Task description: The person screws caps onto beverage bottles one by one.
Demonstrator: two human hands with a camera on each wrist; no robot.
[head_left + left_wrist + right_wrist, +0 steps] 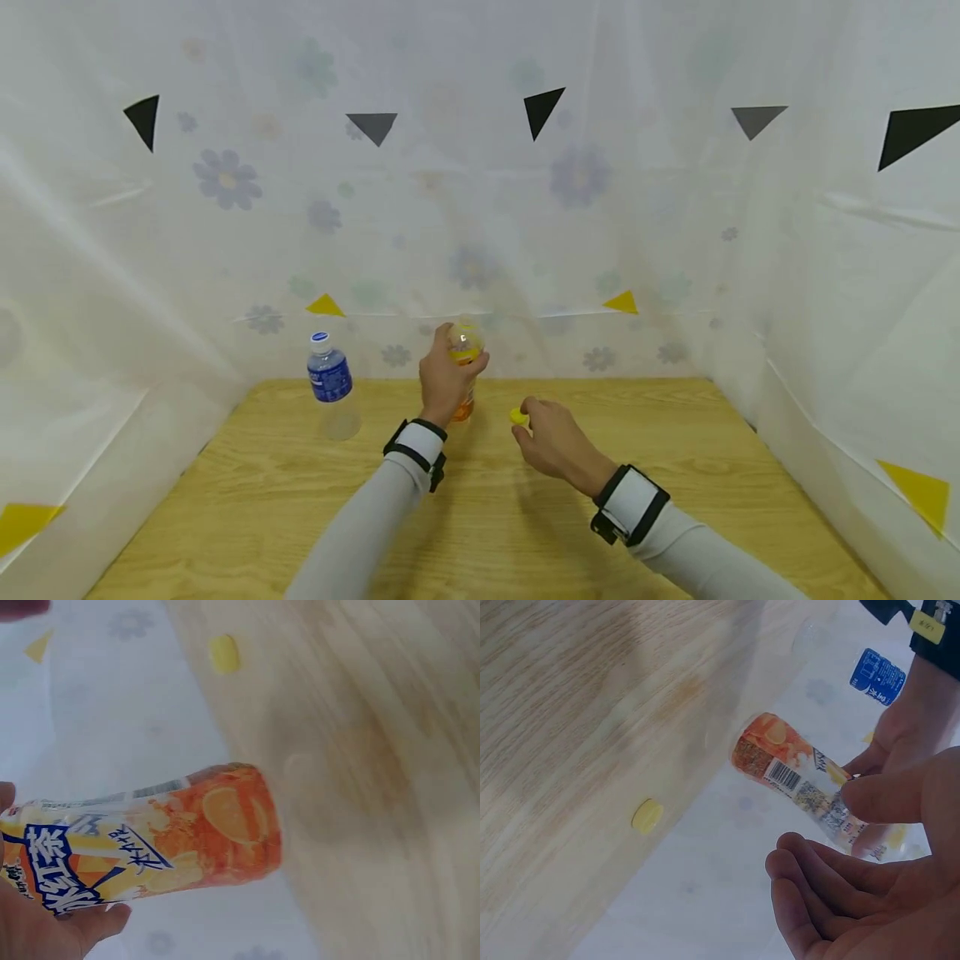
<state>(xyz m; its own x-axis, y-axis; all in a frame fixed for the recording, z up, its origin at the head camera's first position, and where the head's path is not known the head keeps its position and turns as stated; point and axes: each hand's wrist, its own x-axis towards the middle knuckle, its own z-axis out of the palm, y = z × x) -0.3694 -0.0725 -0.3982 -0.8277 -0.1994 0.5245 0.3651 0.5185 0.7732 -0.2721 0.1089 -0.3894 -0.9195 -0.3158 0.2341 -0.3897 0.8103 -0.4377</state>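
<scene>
My left hand point(444, 379) grips a clear plastic tea bottle point(225, 825) around its upper part. The bottle has an orange and yellow label with citrus slices, and I cannot tell whether its base touches the table. A small yellow bottle cap point(646, 816) lies on the table to the right of the bottle. Just beside that cap in the head view is my right hand point(553, 440). In the right wrist view, its fingers point(791, 881) are loosely bent, apart from the cap, with nothing between them and the thumb.
A clear bottle with a blue label and white cap point(330, 379) stands at the left of the wooden table point(300, 517). White flower-printed sheeting point(465, 208) encloses the back and sides, with black, grey and yellow triangles stuck on it.
</scene>
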